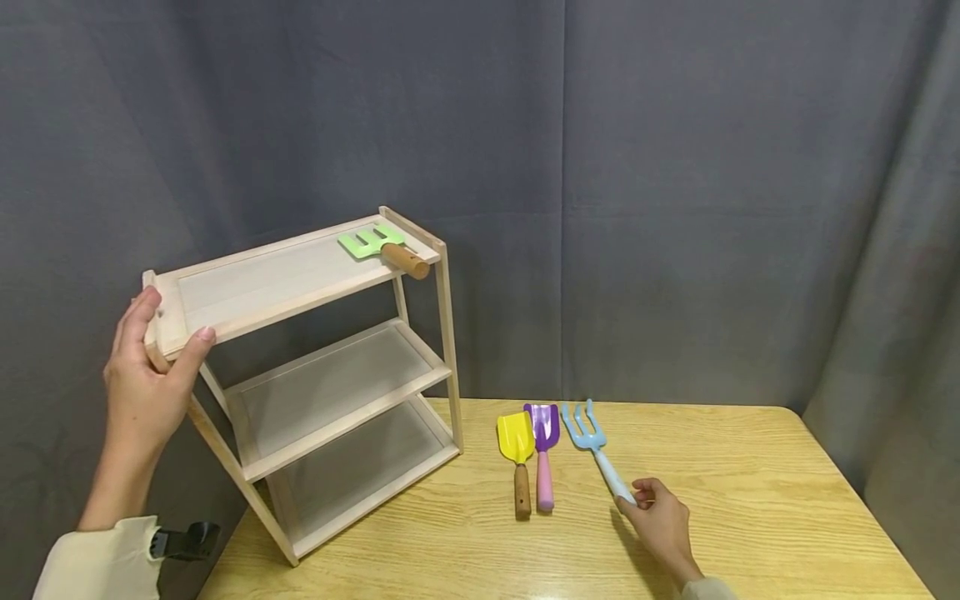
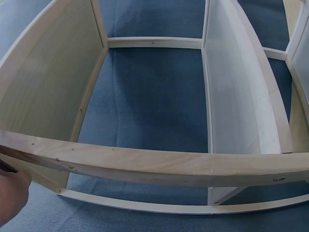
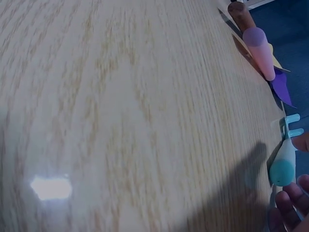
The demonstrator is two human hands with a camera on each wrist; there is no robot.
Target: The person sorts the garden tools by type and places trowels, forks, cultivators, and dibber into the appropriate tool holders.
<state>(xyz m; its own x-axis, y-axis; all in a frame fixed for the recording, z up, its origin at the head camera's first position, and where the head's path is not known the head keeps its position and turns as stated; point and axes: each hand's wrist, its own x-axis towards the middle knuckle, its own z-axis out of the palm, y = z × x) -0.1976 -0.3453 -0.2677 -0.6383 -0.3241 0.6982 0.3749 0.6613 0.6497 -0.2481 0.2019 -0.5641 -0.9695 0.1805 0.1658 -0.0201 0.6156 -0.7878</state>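
Note:
In the head view my left hand [image 1: 146, 375] grips the near left corner of a three-tier wooden shelf [image 1: 277, 310], thumb on the front edge and fingers over the side. The left wrist view shows the shelf's side rail [image 2: 159, 163] close up. On the right, my right hand [image 1: 660, 521] pinches the handle end of a light blue garden hand fork [image 1: 609, 473] between thumb and fingers; its prongs point toward the curtain. The fork's rounded handle end [image 3: 282, 169] shows between thumb and fingers in the right wrist view.
Left of the fork lie a purple toy shovel [image 1: 543, 467] with a pink handle and a yellow shovel [image 1: 517, 450] with a brown handle. A green fork [image 1: 375, 242] rests on the shelf's top tier. A grey curtain [image 1: 675, 208] hangs behind the wooden table [image 1: 780, 500].

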